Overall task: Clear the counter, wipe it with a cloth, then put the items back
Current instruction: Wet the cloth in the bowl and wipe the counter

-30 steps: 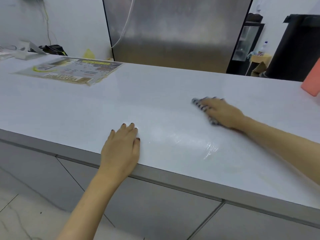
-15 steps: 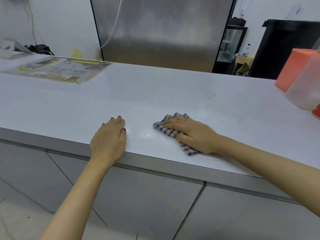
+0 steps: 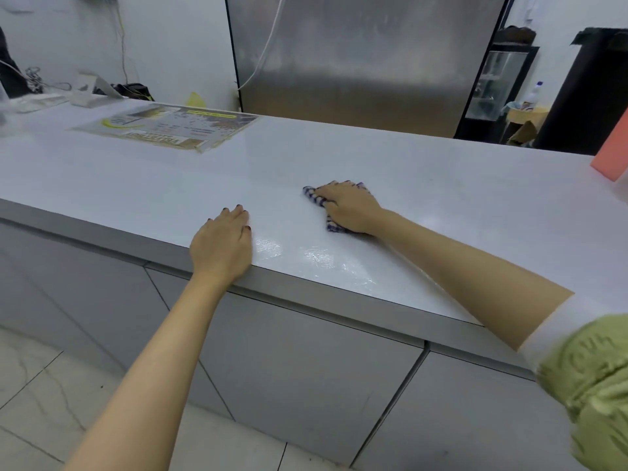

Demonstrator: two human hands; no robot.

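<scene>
I am in the wiping step. My left hand lies flat on the near edge of the worktop, fingers straight, bracing me. My right hand, a little apart from it, presses the checked cloth down under laid-out fingers. Wet streaks shine nearer me. A laminated sheet lies on the far left. Next, I judge, comes a firm sweep over the dry stretch beyond.

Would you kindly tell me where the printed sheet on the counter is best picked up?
The printed sheet lies flat on the counter, so an edge must be lifted first; probably take its near right corner, coming from the front, since it is closest.
</scene>
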